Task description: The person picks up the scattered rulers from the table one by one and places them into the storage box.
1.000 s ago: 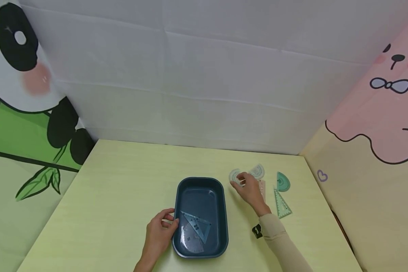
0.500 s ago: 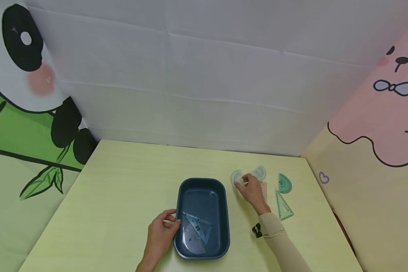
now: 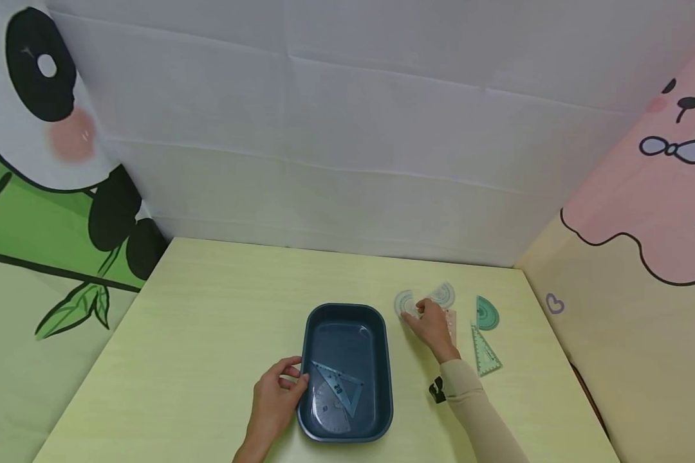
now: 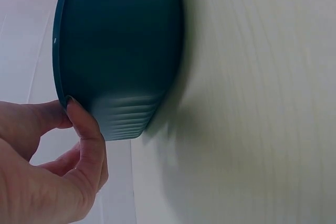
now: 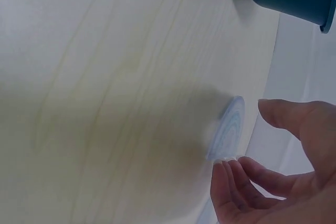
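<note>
My left hand (image 3: 276,397) pinches the left rim of a dark blue plastic tray (image 3: 343,337) between thumb and fingers, as the left wrist view also shows. Inside the tray lie a clear set square (image 3: 353,393) and another clear flat piece (image 3: 330,411), partly beneath it. To the tray's right, my right hand (image 3: 432,326) is over a clear protractor (image 3: 404,299) on the table. In the right wrist view the fingertips (image 5: 231,163) touch the edge of this protractor (image 5: 229,129), while the thumb (image 5: 283,114) stands apart from it.
Beyond the right hand lies a second clear protractor (image 3: 443,294). A pinkish ruler-like piece (image 3: 452,323) is partly hidden by that hand. Farther right are a green protractor (image 3: 487,314) and a green set square (image 3: 485,352). Printed cloth walls (image 3: 347,161) border the pale table (image 3: 208,308).
The whole head view has shifted slightly. My right hand has drawn a little lower and nearer relative to the clear protractor, which shows more now. The left hand keeps its hold on the tray.
</note>
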{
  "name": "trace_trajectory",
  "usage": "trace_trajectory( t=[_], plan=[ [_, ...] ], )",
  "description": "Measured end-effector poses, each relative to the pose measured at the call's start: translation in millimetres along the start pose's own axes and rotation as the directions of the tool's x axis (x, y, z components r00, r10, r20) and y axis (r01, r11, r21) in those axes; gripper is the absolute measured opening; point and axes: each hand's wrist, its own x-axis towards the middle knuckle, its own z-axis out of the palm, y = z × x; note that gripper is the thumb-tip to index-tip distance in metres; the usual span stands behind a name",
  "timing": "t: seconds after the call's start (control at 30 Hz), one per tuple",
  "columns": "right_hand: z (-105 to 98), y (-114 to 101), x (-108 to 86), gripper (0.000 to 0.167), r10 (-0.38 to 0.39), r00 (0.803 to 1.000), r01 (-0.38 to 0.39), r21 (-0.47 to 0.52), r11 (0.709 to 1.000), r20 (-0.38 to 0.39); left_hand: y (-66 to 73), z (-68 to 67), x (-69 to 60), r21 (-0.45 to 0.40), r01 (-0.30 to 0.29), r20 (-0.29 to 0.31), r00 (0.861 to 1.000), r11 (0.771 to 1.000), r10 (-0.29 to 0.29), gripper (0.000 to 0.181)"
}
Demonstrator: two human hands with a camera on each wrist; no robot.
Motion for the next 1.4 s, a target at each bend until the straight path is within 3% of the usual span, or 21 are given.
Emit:
trace_trajectory(
  t=[0.43,0.77,1.4],
  plan=[
    [6.0,5.7,5.9,0.047,0.028,0.999,-0.027,-0.066,0.997,0.017,-0.7,0.5,0.6,0.0,0.002,0.001,1.0,1.0,-0.002,0.034],
    [11.3,2.5,11.7,0.053,0.1,0.995,-0.098,-0.092,0.991,0.015,-1.8,1.3,0.1,-0.015,0.01,0.001,1.0,1.0,-0.01,0.034],
    [11.2,-4.4,13.4,0.053,0.108,0.994,-0.109,-0.085,0.99,-0.018,-2.2,2.4,0.1,-0.015,0.021,-0.002,1.0,1.0,-0.021,0.033]
  ],
)
